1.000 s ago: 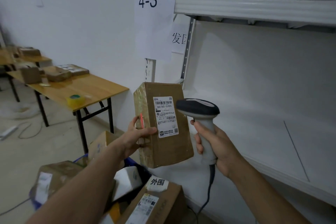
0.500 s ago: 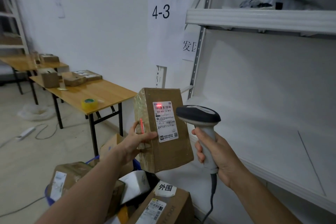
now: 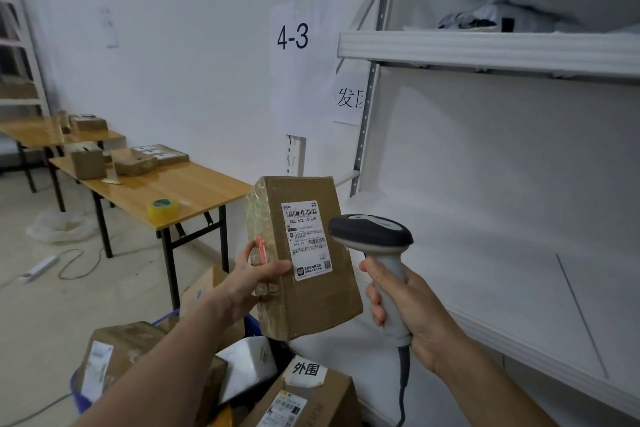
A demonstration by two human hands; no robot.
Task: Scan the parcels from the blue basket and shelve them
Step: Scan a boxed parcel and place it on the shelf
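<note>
Glowing red dot gone from label point(image 3: 306, 239)

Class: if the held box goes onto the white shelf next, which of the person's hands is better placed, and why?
Left. The left hand grips the box, upright, just beside the shelf. The right hand is full: it holds the scanner by its handle.

parcel point(image 3: 311, 281) brown, white label | scanner point(image 3: 375, 239) grey, dark head | basket point(image 3: 78, 395) blue | tape roll point(image 3: 162, 209) yellow
</note>
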